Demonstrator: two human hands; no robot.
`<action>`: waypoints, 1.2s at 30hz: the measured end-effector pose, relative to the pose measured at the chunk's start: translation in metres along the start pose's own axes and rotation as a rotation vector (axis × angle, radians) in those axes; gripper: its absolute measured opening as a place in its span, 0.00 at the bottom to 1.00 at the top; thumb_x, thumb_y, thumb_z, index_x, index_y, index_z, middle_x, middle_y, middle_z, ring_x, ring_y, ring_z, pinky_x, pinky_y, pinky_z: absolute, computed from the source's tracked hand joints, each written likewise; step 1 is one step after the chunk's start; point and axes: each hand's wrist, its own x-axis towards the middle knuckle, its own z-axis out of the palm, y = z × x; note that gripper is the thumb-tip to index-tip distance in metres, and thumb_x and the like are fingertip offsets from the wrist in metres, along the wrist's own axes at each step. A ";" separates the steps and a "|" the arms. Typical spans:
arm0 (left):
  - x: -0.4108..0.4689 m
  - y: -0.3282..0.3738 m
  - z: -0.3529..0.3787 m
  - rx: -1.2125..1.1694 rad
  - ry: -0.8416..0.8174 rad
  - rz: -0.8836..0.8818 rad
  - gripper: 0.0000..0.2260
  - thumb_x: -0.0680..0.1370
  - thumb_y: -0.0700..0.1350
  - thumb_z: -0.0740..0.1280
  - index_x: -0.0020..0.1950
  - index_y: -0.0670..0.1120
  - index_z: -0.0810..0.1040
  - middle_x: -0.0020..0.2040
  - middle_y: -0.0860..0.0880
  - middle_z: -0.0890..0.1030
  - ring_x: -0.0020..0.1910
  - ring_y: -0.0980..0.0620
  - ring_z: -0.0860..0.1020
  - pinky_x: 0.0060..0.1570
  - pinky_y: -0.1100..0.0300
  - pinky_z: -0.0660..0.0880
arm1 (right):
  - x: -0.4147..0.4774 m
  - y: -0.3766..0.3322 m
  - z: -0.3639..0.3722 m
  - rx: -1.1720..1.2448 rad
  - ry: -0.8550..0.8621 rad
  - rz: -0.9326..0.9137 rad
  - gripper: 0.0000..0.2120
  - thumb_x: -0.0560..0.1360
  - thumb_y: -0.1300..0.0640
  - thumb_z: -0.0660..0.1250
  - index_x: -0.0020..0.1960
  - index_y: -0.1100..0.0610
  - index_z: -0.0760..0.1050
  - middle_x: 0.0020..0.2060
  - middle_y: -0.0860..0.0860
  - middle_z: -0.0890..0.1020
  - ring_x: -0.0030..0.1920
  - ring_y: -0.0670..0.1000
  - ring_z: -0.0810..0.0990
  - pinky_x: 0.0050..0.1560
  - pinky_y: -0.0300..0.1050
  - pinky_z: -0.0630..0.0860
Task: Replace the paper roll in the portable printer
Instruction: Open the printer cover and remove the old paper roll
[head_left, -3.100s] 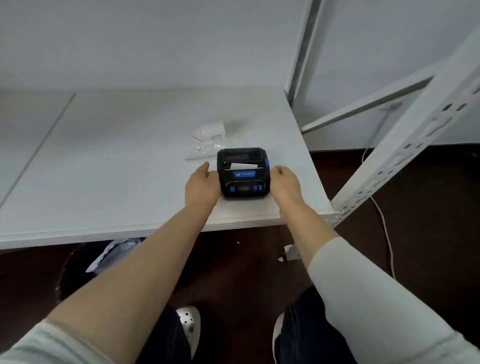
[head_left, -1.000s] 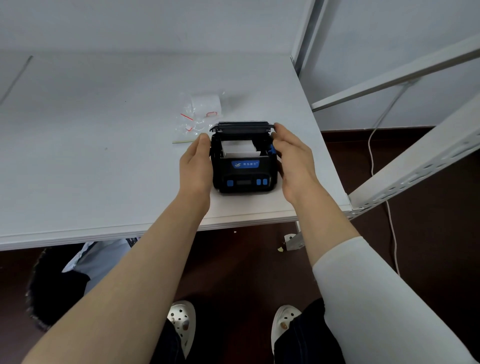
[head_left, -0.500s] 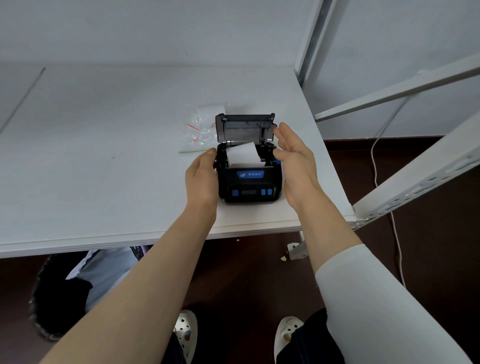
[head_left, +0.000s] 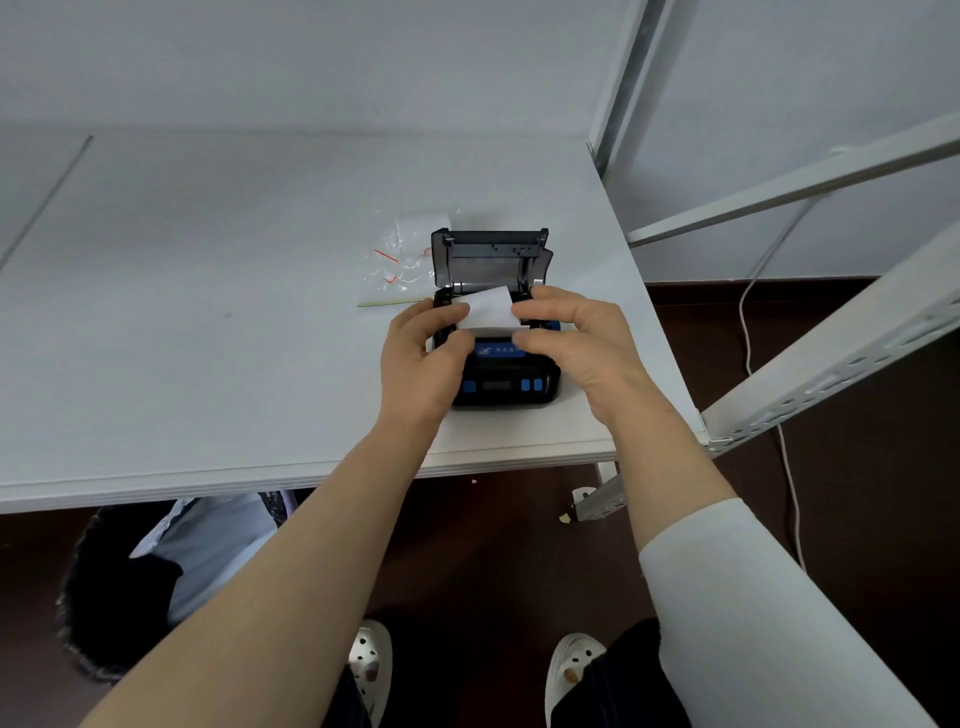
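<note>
Now open-lidded printer (head_left: 506, 382), white paper roll (head_left: 488, 307)

Your printer (head_left: 506, 371) sat near the tabletop (head_left: 208, 338) front right corner, its lid (head_left: 488, 257) upright behind, a bagged roll (head_left: 410, 244) behind-left.

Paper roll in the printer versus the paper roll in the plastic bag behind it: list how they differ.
The paper roll in the printer is bare and pinched by the left hand and right hand; the bagged roll lies untouched in clear plastic. The first sits in the printer under its raised lid; the second rests on the table. Both are white.
</note>
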 end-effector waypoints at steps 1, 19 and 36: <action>0.000 0.000 0.000 0.003 -0.003 0.001 0.13 0.72 0.37 0.66 0.54 0.47 0.82 0.66 0.48 0.73 0.67 0.52 0.71 0.69 0.50 0.68 | 0.001 0.001 0.001 -0.029 0.014 -0.016 0.13 0.69 0.66 0.71 0.53 0.59 0.81 0.63 0.50 0.75 0.63 0.46 0.72 0.57 0.31 0.66; -0.002 0.011 -0.010 -0.187 0.157 0.189 0.02 0.76 0.43 0.68 0.44 0.47 0.79 0.47 0.52 0.81 0.46 0.62 0.80 0.50 0.66 0.75 | -0.007 -0.028 0.014 0.366 0.091 -0.193 0.09 0.76 0.61 0.64 0.55 0.52 0.74 0.49 0.51 0.82 0.48 0.43 0.80 0.46 0.38 0.79; 0.001 -0.003 -0.034 0.236 0.370 0.227 0.19 0.80 0.43 0.58 0.71 0.43 0.69 0.70 0.43 0.66 0.66 0.43 0.68 0.68 0.54 0.64 | -0.008 -0.018 0.024 0.057 0.360 0.060 0.17 0.77 0.63 0.59 0.66 0.56 0.68 0.65 0.52 0.73 0.62 0.48 0.71 0.60 0.37 0.66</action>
